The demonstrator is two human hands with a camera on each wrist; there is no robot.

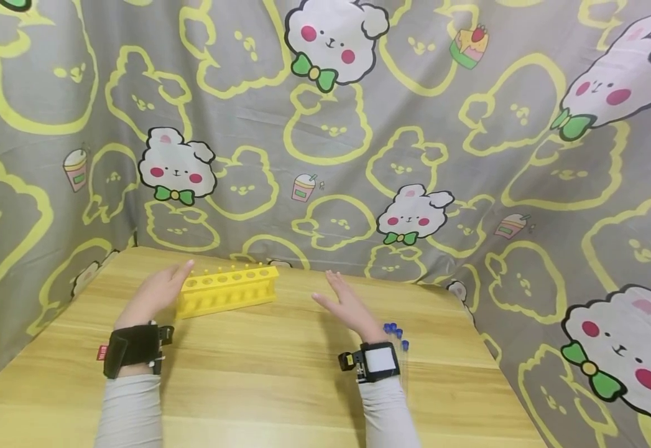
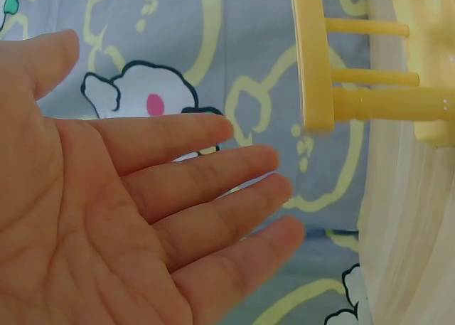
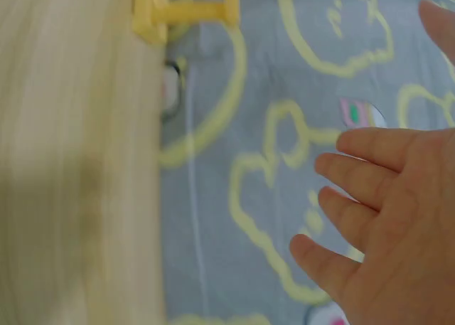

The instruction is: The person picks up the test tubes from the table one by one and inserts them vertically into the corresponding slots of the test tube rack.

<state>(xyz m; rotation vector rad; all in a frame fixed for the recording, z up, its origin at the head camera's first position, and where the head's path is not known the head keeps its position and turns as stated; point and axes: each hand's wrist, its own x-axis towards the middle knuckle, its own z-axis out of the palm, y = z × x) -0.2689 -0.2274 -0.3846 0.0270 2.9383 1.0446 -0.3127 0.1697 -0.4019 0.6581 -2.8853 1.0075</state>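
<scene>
While hands point(image 1: 157, 292) hover, rack point(image 1: 227, 289), tubes point(image 1: 395, 333)

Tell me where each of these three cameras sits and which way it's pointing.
Head: worn on the head, looking forward and down at the wooden table, the yellow rack and the printed cloth; both forearms and hands show.
Left wrist: on the left wrist, looking along the open left hand to the rack's end.
Right wrist: on the right wrist, looking past the open right hand at the cloth; blurred.
Shared: all three views show the yellow rack and the cloth.
</scene>
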